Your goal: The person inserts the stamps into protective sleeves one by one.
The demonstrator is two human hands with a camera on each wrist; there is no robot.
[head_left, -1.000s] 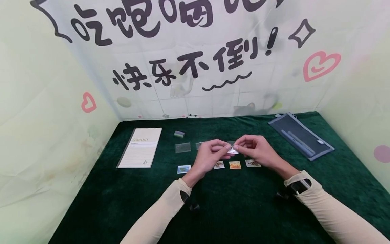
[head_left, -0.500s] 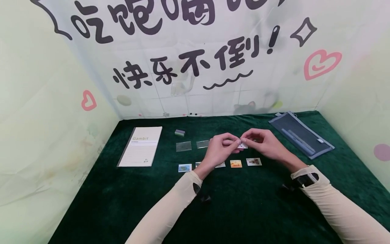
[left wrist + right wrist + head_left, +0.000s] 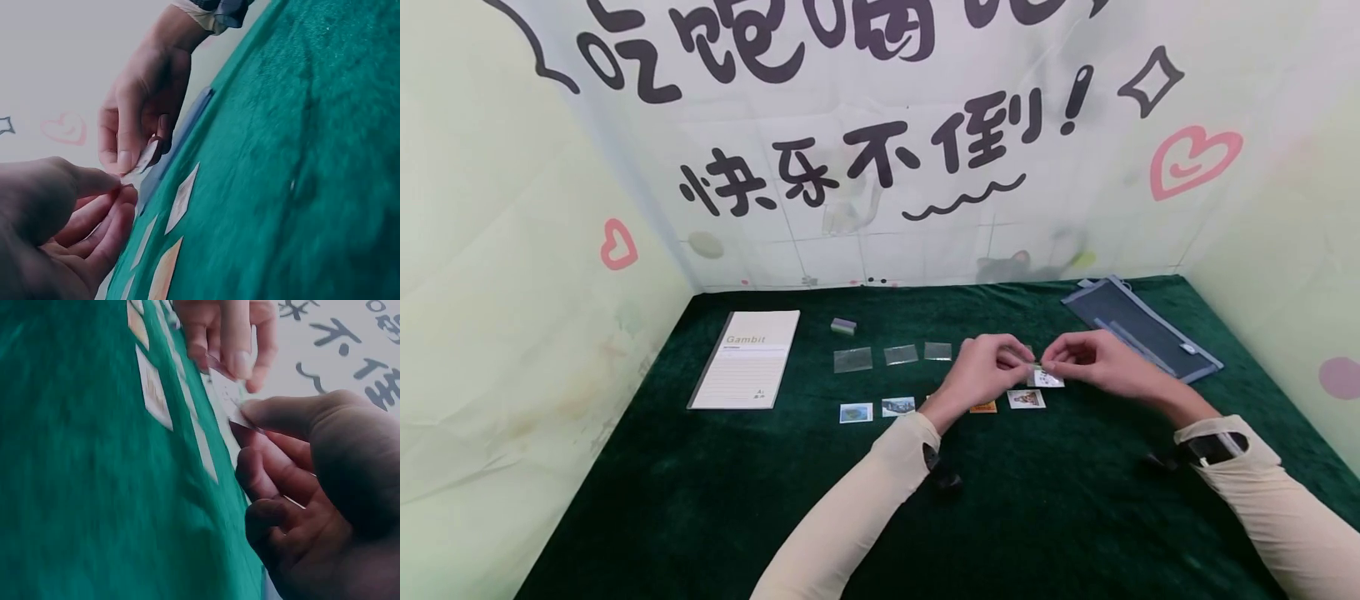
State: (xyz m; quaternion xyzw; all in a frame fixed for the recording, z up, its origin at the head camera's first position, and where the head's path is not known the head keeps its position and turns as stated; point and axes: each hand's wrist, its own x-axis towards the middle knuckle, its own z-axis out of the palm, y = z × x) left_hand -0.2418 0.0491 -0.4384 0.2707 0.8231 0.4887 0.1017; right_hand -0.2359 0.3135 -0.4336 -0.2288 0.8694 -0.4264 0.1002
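Observation:
Between my two hands is a small white card (image 3: 1048,378) with dark marks, held over the right end of two rows on the cloth. My left hand (image 3: 988,371) pinches its left edge between thumb and fingers. The right hand (image 3: 1097,360) pinches the opposite edge, thumb on the printed face, as the right wrist view shows with the card (image 3: 224,394) tilted. Just below lies a stamp-like picture card (image 3: 1026,400). An orange picture card (image 3: 984,409) lies partly behind my left hand. Clear plastic sleeves (image 3: 901,355) form the farther row.
A blue picture card (image 3: 856,413) and another picture card (image 3: 898,407) lie to the left on the dark green cloth (image 3: 700,500). Farther off are a notebook (image 3: 745,362), a small two-tone block (image 3: 843,326) and, at right, a blue mesh zip pouch (image 3: 1142,325).
Both hands have moved to the right with the white card between them. Clear sleeves and picture cards on the left, covered before by my left hand and arm, now show.

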